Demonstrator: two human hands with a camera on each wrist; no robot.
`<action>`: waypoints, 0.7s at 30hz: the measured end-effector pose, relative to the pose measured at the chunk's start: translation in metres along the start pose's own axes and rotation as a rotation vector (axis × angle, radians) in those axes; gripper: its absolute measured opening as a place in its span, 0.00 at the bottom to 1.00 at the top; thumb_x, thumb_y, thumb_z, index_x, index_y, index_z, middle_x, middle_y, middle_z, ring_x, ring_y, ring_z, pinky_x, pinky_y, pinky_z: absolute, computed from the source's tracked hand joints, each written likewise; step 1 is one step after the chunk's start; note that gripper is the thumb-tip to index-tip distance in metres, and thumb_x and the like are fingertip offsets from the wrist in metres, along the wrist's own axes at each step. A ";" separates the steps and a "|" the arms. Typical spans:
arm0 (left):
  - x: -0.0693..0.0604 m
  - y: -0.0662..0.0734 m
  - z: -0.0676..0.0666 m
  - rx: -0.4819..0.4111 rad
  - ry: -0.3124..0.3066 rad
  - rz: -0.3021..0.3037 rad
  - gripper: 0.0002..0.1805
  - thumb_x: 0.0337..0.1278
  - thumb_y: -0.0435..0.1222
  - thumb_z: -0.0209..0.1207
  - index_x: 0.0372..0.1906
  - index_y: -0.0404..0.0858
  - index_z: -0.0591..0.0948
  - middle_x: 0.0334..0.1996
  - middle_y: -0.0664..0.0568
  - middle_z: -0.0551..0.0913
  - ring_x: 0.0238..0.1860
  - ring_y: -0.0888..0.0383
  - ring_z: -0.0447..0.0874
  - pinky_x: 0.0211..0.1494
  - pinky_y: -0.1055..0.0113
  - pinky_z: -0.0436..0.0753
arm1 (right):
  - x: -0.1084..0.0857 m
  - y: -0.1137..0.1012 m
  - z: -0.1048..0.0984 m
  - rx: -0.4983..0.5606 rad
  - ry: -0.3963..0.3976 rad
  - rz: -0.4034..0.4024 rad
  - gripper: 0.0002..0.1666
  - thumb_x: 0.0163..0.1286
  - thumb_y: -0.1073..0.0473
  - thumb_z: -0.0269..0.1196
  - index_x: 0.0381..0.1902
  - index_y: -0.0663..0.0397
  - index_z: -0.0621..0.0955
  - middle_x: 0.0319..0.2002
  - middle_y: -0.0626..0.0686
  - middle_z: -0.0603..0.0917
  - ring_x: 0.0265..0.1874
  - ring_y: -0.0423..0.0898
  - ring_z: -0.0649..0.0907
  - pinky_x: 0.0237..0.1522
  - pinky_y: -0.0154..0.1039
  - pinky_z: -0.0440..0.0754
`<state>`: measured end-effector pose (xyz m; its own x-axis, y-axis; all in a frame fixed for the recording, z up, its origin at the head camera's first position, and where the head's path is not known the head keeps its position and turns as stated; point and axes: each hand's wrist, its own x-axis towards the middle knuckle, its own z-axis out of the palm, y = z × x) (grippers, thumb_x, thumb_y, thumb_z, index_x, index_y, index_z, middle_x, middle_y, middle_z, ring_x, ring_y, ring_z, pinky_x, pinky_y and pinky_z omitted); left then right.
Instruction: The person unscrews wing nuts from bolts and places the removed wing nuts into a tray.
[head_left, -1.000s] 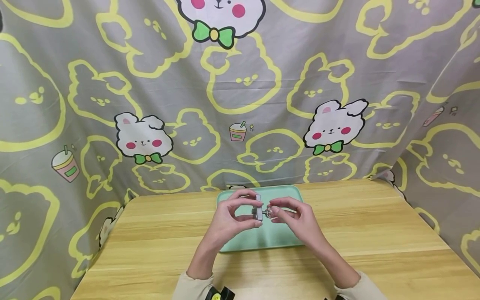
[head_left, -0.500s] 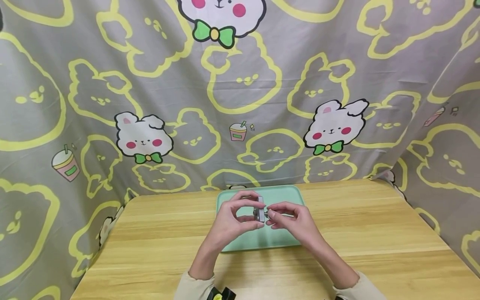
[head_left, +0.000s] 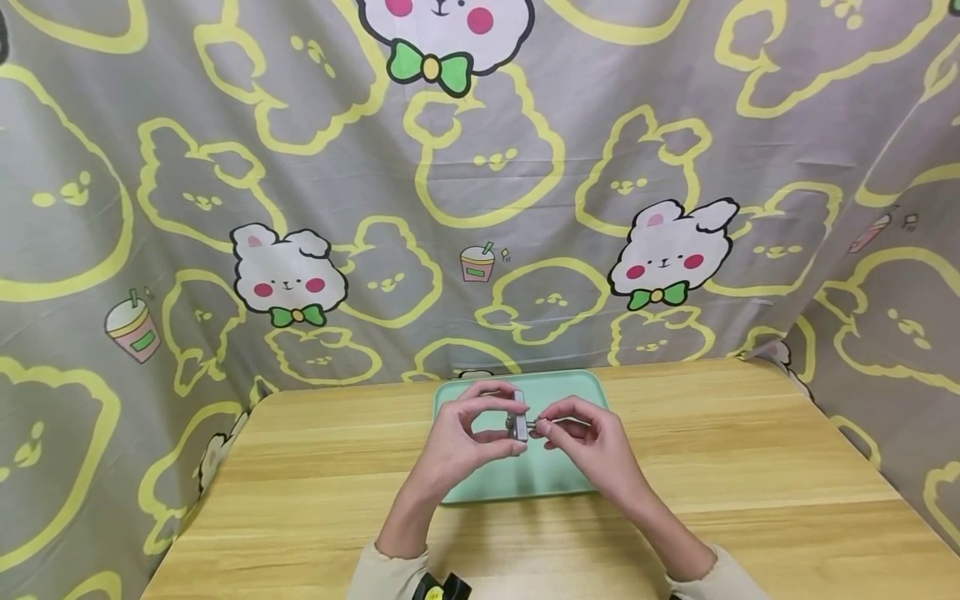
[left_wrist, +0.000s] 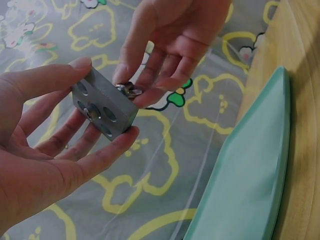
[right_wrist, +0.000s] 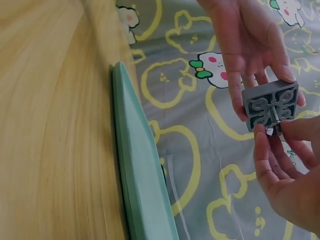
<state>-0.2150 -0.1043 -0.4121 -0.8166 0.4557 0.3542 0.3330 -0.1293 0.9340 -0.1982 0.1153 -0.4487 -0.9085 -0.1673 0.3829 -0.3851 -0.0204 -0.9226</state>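
My left hand (head_left: pixel 453 433) holds a grey square block (left_wrist: pixel 104 103) by its edges, between thumb and fingers. Round holes show on one face, with a bolt head in the middle. From the ribbed other face, seen in the right wrist view, a threaded bolt (right_wrist: pixel 274 116) sticks out. The fingertips of my right hand (head_left: pixel 592 437) pinch a small shiny metal piece (left_wrist: pixel 129 90), which looks like a wing nut, at the bolt's end. Those fingers partly cover it. Both hands are raised above the pale green tray (head_left: pixel 525 492).
The tray lies on a wooden table (head_left: pixel 322 467), near its back edge. Behind and at both sides hangs a grey curtain (head_left: pixel 540 325) with yellow outlines and white rabbit faces.
The fingers of my right hand have shifted their grip around the shiny piece and now curl more closely. The block moved slightly right, then a little back left, still in my left hand.
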 end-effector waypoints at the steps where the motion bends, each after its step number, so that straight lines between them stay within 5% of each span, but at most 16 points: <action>1: 0.000 0.000 0.000 -0.002 -0.001 0.000 0.20 0.48 0.20 0.74 0.49 0.30 0.87 0.61 0.41 0.75 0.61 0.47 0.75 0.55 0.51 0.89 | -0.001 0.000 0.001 -0.017 0.000 -0.033 0.05 0.72 0.66 0.67 0.44 0.61 0.84 0.42 0.61 0.85 0.41 0.56 0.89 0.44 0.45 0.92; 11: 0.000 -0.001 -0.004 -0.019 -0.006 0.009 0.19 0.49 0.21 0.73 0.50 0.29 0.87 0.61 0.40 0.74 0.62 0.46 0.74 0.56 0.51 0.88 | 0.001 0.006 0.004 -0.356 0.027 -0.510 0.16 0.58 0.78 0.72 0.38 0.54 0.86 0.43 0.55 0.87 0.43 0.51 0.87 0.48 0.32 0.88; 15: 0.000 0.001 -0.004 -0.021 0.004 0.007 0.20 0.49 0.20 0.73 0.50 0.29 0.87 0.61 0.40 0.74 0.62 0.45 0.74 0.55 0.50 0.89 | 0.005 0.010 0.002 -0.502 0.038 -0.729 0.06 0.65 0.70 0.72 0.36 0.55 0.86 0.45 0.56 0.86 0.42 0.52 0.87 0.52 0.29 0.85; 19: 0.000 0.002 -0.005 -0.025 0.015 0.007 0.20 0.48 0.19 0.73 0.49 0.29 0.87 0.61 0.39 0.74 0.62 0.45 0.74 0.54 0.50 0.89 | 0.007 0.010 0.002 -0.564 0.032 -0.828 0.07 0.75 0.61 0.65 0.37 0.55 0.87 0.46 0.57 0.86 0.43 0.52 0.87 0.53 0.30 0.85; 21: 0.000 0.002 -0.005 -0.028 0.017 0.006 0.20 0.48 0.19 0.73 0.49 0.29 0.87 0.61 0.39 0.74 0.62 0.45 0.74 0.54 0.50 0.89 | 0.007 0.009 0.002 -0.562 0.029 -0.831 0.02 0.72 0.63 0.68 0.38 0.56 0.87 0.47 0.58 0.86 0.43 0.52 0.87 0.53 0.31 0.86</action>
<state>-0.2166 -0.1085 -0.4102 -0.8226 0.4396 0.3608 0.3252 -0.1569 0.9326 -0.2076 0.1117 -0.4546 -0.3176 -0.2875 0.9036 -0.9131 0.3497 -0.2097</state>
